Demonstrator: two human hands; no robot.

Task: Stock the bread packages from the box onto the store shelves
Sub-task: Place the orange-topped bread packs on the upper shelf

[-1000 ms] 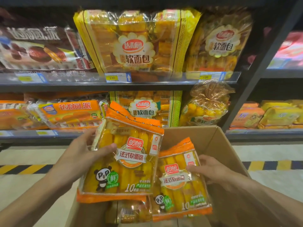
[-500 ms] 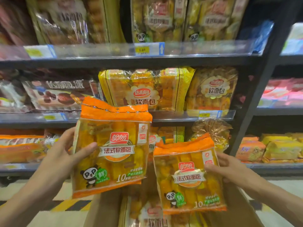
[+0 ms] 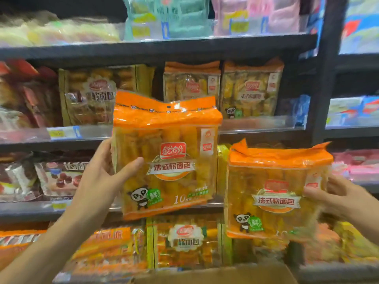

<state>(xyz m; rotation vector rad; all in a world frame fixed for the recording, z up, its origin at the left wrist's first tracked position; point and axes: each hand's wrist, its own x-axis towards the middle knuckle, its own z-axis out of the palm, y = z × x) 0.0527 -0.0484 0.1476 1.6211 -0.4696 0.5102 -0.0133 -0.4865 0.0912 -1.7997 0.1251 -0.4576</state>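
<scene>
My left hand (image 3: 102,173) grips the left edge of an orange-topped clear bread package (image 3: 166,156) with a panda print, held upright in front of the shelves. My right hand (image 3: 336,197) grips the right edge of a second identical bread package (image 3: 274,193), held lower and to the right. Two matching packages (image 3: 223,89) stand on the shelf (image 3: 260,126) behind and above them. Only the cardboard box's top rim (image 3: 215,275) shows at the bottom edge.
Dark shelf boards (image 3: 155,48) carry many other snack and bread packs at several levels. A black upright post (image 3: 326,78) divides this bay from the one on the right. Clear price-tag rails run along the shelf fronts.
Both hands have lifted their packages upward out of the box, and the view has tilted up so higher shelves now show; the box has dropped to the bottom edge.
</scene>
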